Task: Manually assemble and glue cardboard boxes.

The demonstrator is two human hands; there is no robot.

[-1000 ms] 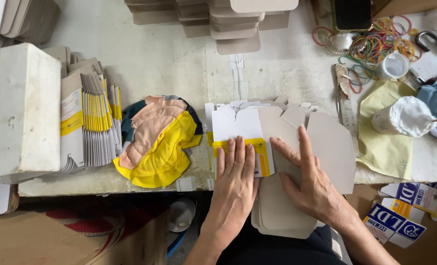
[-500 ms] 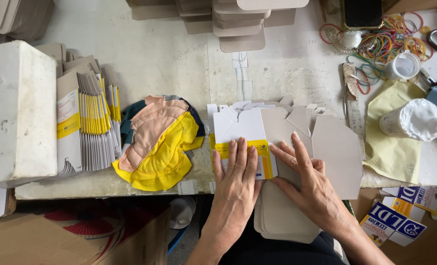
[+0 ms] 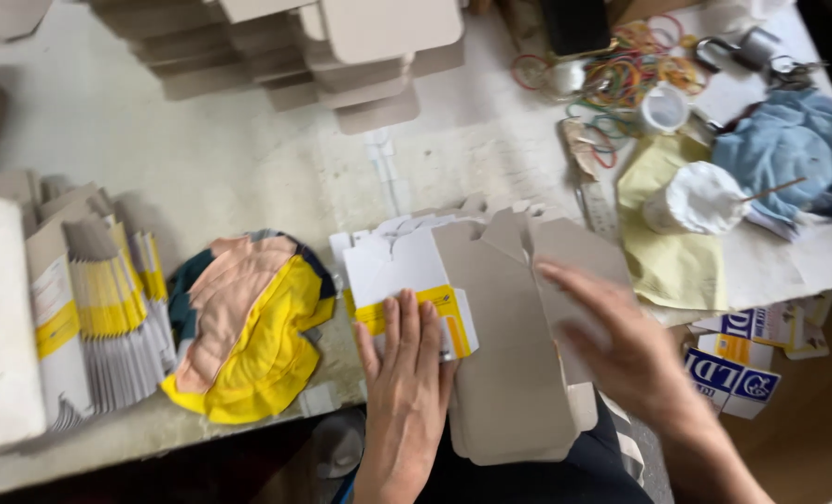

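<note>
1. Since the frame half a second back, the right hand point(image 3: 621, 359) has slid rightward and lifted off the grey flap; it is now motion-blurred. The camera view has also tilted, bringing the far stacks closer to the top edge. The left hand point(image 3: 406, 373) has barely shifted.
2. Work piece: a stack of flat die-cut cartons point(image 3: 490, 355) lies at the near edge of the bench point(image 3: 248, 159), overhanging toward the person's lap. The top blank shows its grey unprinted side; beside it a white blank with a yellow band point(image 3: 416, 308) faces up.
3. Left hand: flat, fingers extended and together, pressing down on the yellow band. No grip closed around anything.
4. Right hand: open, fingers spread, over the right part of the grey blank. Whether it touches the card cannot be told through the blur.
5. Judgement on technique: keep the left palm firmly on the stack so the lower blanks do not creep while the right hand works the top sheet; draw along the crease lines, not across them, to avoid bending the flaps.
6. Left of the stack: a yellow, pink and dark cloth heap point(image 3: 248, 327), then folded cartons standing on edge point(image 3: 108, 317).
7. Far side: piles of grey blanks point(image 3: 341, 47).
8. Right side: loose rubber bands point(image 3: 621, 75), a yellow cloth point(image 3: 668, 252), a white bundle point(image 3: 696, 196) and a blue cloth point(image 3: 789, 140).
</note>
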